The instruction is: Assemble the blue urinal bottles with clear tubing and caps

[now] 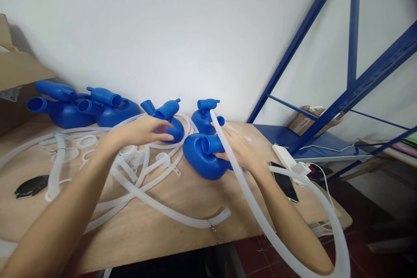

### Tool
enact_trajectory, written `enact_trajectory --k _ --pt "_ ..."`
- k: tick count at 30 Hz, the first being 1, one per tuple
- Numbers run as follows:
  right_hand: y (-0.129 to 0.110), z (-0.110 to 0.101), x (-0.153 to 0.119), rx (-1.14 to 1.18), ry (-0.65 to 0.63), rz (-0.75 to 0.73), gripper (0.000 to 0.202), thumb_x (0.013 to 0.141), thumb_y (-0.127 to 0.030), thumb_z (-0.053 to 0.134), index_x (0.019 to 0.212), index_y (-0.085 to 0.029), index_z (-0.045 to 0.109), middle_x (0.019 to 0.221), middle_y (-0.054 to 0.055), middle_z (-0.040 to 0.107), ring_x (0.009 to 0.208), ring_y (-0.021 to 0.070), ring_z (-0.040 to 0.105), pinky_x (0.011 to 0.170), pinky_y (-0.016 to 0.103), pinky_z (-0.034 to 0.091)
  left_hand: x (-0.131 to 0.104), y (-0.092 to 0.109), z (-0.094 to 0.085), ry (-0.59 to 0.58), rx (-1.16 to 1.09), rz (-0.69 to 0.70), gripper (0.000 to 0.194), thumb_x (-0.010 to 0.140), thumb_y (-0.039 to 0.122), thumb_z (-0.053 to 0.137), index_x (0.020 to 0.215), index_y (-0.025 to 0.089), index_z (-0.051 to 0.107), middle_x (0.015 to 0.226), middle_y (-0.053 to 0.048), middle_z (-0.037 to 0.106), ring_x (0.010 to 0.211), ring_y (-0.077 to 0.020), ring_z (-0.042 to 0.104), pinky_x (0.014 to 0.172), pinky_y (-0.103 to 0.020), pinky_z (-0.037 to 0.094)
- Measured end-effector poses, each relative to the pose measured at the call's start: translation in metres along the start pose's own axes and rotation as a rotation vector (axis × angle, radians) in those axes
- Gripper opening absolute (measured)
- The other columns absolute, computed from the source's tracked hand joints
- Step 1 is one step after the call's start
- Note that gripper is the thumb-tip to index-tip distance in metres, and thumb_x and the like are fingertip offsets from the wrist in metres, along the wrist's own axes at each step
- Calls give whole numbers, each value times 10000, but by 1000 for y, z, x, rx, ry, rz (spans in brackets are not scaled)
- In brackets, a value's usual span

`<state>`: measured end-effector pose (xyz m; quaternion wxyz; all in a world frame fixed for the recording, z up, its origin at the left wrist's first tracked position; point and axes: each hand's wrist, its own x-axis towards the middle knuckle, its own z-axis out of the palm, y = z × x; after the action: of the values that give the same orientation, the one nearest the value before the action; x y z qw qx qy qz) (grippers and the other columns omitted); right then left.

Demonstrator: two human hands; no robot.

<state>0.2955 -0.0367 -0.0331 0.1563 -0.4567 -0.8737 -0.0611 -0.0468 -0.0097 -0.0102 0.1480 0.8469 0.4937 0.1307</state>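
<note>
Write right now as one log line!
left hand: by middle blue bottle | right hand: at front blue bottle | white hose: in front of right hand | phone: on table

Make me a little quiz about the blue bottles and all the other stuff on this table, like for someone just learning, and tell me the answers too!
1. Pick one: what colour is the bottle nearest the right hand?
a) red
b) blue
c) green

2. True or false: the phone lies next to the white power strip.

3. Which hand is closer to the round black thing on the table?

Key: 1 b; 2 true; 3 the left hand.
</note>
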Motion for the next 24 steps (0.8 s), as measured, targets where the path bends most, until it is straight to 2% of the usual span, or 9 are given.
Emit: enact_trajectory --k 2,3,5,7,9,11,14,17,24 --pt "-6 -1 0 -39 -49 2 818 867 -310 748 1575 -199 354 1421 188 606 1287 430 616 1004 615 560 3 36 18 -22 -93 235 613 954 670 562 1358 217 653 1259 -77 730 1100 -258 685 889 -300 513" --pt "-9 -2 -1 -52 -60 1 817 869 -329 750 1572 -186 360 1432 204 598 1305 448 601 1015 640 549 5 52 29 11 -114 305 663 956 678 561 1435 221 595 1328 -91 698 1169 -272 664 934 -317 511" --pt "-15 -6 -3 -48 -60 -16 802 887 -397 741 1567 -176 377 1457 222 584 1336 467 579 1049 676 521 11 76 54 130 -94 348 743 947 691 569 1534 242 490 1442 -109 623 1270 -308 617 993 -367 508" --pt "-16 -13 -7 8 -62 -45 841 894 -491 730 1588 -195 358 1513 214 550 1378 462 550 1100 682 487 17 89 75 215 -82 342 662 990 603 559 1524 216 492 1431 -123 621 1241 -312 635 991 -396 522" --pt "-12 -25 -12 108 -74 -60 931 872 -577 737 1624 -233 309 1582 180 496 1417 435 526 1154 643 466 22 91 87 257 -105 371 559 1017 503 558 1487 202 522 1389 -123 646 1200 -298 660 997 -397 528" --pt "1 -38 -15 212 -84 -39 910 880 -604 720 1631 -284 316 1626 129 459 1420 399 536 1169 577 479 25 86 91 268 -158 412 520 1010 462 591 1462 209 542 1370 -113 664 1194 -284 668 1015 -382 525" --pt "27 -48 -19 309 -168 -10 647 957 -552 637 1532 -285 512 1546 96 568 1357 356 604 1144 515 511 29 77 91 262 -221 400 539 978 467 653 1438 203 558 1365 -110 675 1183 -282 676 1004 -377 533" --pt "49 -41 -23 378 -235 15 508 970 -549 608 1373 -248 673 1370 99 709 1264 338 668 1090 500 546 31 72 91 249 -233 394 551 970 476 666 1436 202 561 1386 -117 669 1199 -291 668 1020 -394 526" --pt "59 -16 -29 490 -73 88 343 951 -481 650 1177 -240 745 1216 84 776 1155 309 719 1017 472 581 32 72 92 249 -234 403 569 961 505 669 1442 217 569 1383 -99 677 1213 -295 665 1041 -399 518"
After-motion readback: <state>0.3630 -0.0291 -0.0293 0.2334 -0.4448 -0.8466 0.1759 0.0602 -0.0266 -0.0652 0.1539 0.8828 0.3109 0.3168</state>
